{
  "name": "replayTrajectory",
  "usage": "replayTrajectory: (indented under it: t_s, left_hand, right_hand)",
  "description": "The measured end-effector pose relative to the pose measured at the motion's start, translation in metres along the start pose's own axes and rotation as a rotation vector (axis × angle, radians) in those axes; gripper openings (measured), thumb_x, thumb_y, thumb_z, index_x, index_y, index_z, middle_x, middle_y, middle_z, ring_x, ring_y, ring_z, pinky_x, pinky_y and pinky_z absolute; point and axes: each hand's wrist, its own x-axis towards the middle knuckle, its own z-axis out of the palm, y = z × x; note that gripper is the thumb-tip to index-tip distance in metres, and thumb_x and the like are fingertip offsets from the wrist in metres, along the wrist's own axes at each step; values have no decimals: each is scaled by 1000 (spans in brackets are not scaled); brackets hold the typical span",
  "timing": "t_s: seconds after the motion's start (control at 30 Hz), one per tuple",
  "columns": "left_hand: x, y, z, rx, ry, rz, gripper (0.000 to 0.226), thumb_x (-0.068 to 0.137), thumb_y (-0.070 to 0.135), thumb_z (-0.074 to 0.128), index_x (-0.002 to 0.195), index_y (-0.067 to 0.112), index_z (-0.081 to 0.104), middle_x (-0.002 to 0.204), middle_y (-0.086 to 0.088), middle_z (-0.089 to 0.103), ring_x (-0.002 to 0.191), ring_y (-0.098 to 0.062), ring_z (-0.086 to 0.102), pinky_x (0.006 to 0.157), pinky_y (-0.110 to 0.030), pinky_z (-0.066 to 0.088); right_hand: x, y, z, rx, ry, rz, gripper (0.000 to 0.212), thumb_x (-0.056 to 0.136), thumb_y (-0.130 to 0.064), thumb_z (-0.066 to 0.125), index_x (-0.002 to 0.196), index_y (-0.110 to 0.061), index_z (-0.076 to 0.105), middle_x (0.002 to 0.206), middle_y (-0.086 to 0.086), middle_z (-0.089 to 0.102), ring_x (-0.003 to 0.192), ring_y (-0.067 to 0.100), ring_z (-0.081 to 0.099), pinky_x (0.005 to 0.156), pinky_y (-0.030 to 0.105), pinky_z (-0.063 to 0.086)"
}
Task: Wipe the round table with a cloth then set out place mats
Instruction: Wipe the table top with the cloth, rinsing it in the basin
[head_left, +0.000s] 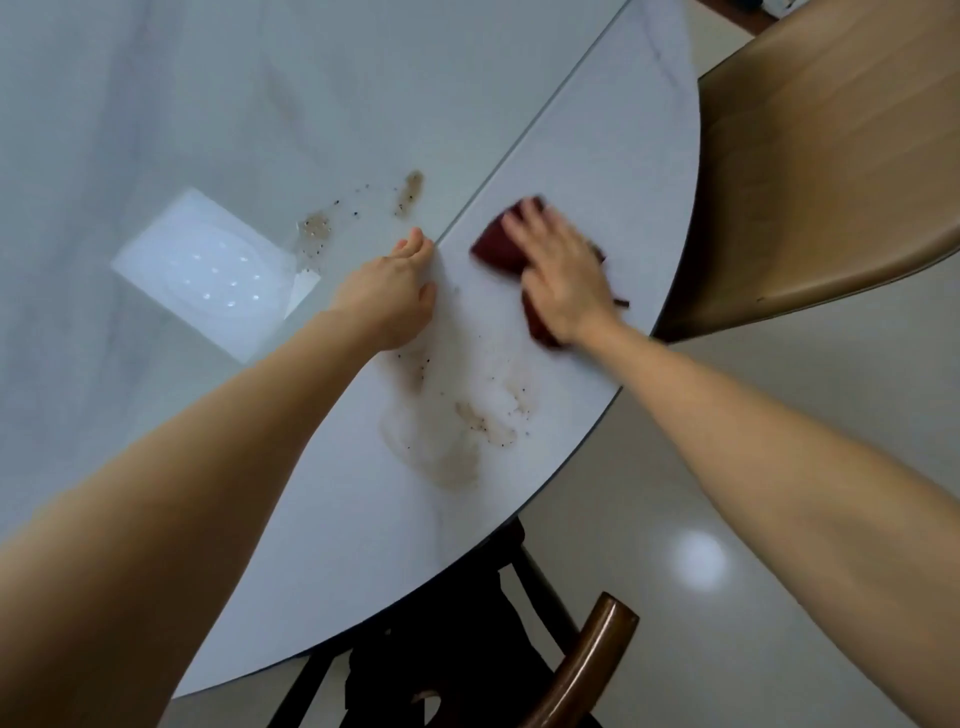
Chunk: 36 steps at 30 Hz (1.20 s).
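Lying flat near the table's right edge, the dark red cloth is pressed by the right hand, fingers straight, slightly spread. Left hand rests on the tabletop, fingers together. Brown stains lie nearby.

The right hand lies flat, fingers spread, on a dark red cloth, pressing it to the round white table close to the table's curved edge. The left hand rests on the table just left of the cloth, fingertips at the straight seam that crosses the tabletop. Brown smears with dark specks lie on the table nearer the person than the cloth, and smaller ones sit beyond the left hand (a ceiling light reflects brightly further left). A tan wooden chair stands beside the table's edge, right of the cloth; a dark curved chair back shows below the table's near edge.
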Motion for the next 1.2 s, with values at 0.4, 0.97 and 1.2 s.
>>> replayTrajectory:
  t_s: [0.4,0.97,1.2]
  left_hand:
    - [-48,-23,23,-87,129,39,51,103,26,31,152,13,23,160,1,14,147,-11,11,114,-35,25]
    - [-93,-55,26,-17,-89,35,58,104,33,27,154,11,9,162,0,2,148,-17,11,117,-38,23]
    - [-106,-85,19,3,-123,80,54,104,25,30,153,9,12,162,0,5,148,-19,12,115,-38,25]
  right_hand:
    - [-38,-13,3,-24,-373,-497,72,76,-13,32,146,-27,40,157,-6,21,148,21,15,119,38,9]
    - [-155,-123,80,18,251,511,60,91,-18,33,150,-27,32,161,-1,18,147,25,16,120,45,13]
    - [-122,-209,105,147,442,1022,60,94,-23,33,153,-24,23,162,1,11,148,27,11,118,46,7]
